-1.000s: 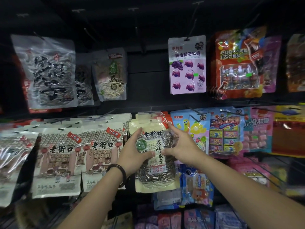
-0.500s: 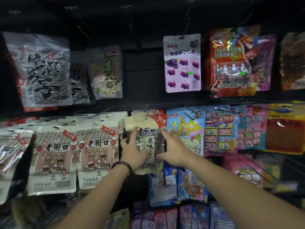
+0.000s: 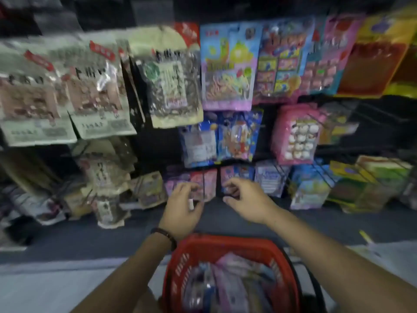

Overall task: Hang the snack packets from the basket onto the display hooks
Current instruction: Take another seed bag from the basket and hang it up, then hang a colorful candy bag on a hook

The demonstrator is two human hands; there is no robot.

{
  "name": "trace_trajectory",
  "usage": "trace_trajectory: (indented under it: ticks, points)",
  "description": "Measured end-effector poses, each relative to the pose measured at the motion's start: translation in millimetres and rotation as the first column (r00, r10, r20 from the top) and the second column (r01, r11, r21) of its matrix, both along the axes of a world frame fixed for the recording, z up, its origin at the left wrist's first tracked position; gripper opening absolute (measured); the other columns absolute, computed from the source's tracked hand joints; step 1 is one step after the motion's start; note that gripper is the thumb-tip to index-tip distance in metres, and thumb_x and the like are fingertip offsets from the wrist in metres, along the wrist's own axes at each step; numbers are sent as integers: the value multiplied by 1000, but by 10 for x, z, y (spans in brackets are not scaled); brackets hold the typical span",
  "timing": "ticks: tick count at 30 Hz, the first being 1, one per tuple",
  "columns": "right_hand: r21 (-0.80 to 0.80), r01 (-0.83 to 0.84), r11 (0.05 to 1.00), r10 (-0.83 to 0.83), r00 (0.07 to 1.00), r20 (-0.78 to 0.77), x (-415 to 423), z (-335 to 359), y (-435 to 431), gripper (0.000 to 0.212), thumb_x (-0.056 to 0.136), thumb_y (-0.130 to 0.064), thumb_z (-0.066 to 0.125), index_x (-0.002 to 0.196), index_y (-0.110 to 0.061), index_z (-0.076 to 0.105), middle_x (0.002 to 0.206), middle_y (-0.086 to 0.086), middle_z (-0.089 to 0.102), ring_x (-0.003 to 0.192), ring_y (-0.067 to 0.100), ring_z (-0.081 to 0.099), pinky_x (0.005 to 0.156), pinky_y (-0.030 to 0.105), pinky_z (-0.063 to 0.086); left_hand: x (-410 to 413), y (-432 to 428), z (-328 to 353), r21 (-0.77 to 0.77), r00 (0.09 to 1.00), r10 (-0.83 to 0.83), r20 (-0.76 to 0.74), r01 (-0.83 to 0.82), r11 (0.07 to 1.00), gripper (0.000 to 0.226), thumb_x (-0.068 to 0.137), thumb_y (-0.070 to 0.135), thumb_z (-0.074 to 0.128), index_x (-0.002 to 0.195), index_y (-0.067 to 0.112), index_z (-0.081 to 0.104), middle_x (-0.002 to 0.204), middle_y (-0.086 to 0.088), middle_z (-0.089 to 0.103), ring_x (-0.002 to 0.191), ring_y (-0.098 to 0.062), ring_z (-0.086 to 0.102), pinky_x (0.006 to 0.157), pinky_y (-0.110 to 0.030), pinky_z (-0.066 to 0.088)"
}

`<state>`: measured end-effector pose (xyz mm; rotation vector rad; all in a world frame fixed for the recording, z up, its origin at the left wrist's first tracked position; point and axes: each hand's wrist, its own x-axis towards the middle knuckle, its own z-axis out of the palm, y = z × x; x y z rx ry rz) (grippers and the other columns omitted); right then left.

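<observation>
The sunflower seed packet [image 3: 170,84] hangs on a display hook among other packets, with no hand on it. A red basket [image 3: 225,245] stands on the floor below, holding several snack packets [image 3: 228,283]. My left hand [image 3: 182,211], with a dark bracelet at the wrist, hovers above the basket's far rim, fingers loosely curled and empty. My right hand [image 3: 246,199] is beside it to the right, also empty with fingers apart. The picture is blurred by head motion.
Rows of hanging packets fill the rack: beige ones [image 3: 67,86] at left, blue and pink candy bags [image 3: 228,64] at right, a pink pack [image 3: 297,136] lower. Small packs [image 3: 270,179] line the bottom row just beyond my hands. Grey floor lies at left.
Both hands have let go of the sunflower seed packet, which now hangs on its hook, and dropped down toward the basket. My view has tilted downward, bringing the basket into sight.
</observation>
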<state>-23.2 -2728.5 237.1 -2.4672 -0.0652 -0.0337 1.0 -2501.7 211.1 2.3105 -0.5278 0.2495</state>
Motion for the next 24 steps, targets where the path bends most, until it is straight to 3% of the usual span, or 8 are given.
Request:
trace_trajectory:
  ticks: [4,7,10,14,18,20,22,24]
  points:
    - [60,106,993,-93,979,-184,-501,-1112,-175,27,90,-24,81,115,-24,74,86,-12,67,82,14,69,86,34,59,-410,-81,-1165,59,943,23,-333,-3,998,26,82,24,73,106,29,69,110,3,72,99,-18,69,90,-24,53]
    - [44,169,985,-141,919,-369,-831,-1882,-338,16,88,-31,77,103,-28,74,90,-7,73,87,17,71,84,32,58,-645,-198,-1882,128,819,34,-573,49,991,28,86,26,76,113,27,72,108,3,71,102,-21,70,96,-30,54]
    - [28,269,963,-225,853,-470,-1088,-2500,-473,17,88,-30,71,97,-17,76,98,3,81,96,24,76,82,35,58,-788,-350,-2464,184,699,92,-709,57,981,28,84,28,77,108,26,65,115,-5,71,103,-23,68,95,-29,54]
    - [19,337,941,-262,766,-587,-1364,-2812,-539,16,91,-41,77,92,-25,75,105,4,81,104,24,74,78,29,49,-771,-587,-3044,244,590,140,-795,100,965,26,90,28,75,112,22,63,121,-7,69,97,-16,62,89,-17,47]
    - [65,376,924,-245,714,-656,-1228,-2924,-619,36,90,-44,78,116,-19,76,118,4,77,114,26,71,91,30,53,-572,-971,-3133,221,538,209,-817,-43,974,43,92,32,74,133,25,62,106,4,70,98,-25,73,94,-35,58]
    - [123,410,904,-232,712,-663,-1136,-2964,-639,48,85,-50,79,122,-20,74,120,3,76,114,26,71,97,30,55,-425,-1171,-3145,221,566,201,-800,-34,975,56,96,29,67,150,31,49,121,7,68,109,-24,70,97,-21,48]
    - [139,427,893,-232,704,-671,-1087,-3026,-653,50,84,-53,74,122,-21,74,121,6,77,115,30,72,99,37,57,-259,-1339,-3178,202,543,181,-820,-23,979,68,101,24,62,161,36,33,124,-2,68,103,-23,70,81,-14,46]
    - [128,430,894,-233,688,-688,-1056,-3075,-655,37,93,-43,72,122,-22,72,123,9,76,117,31,71,99,36,56,-100,-1480,-3278,186,486,179,-855,-35,982,69,102,25,60,161,43,28,106,-6,71,72,-18,66,57,-22,52]
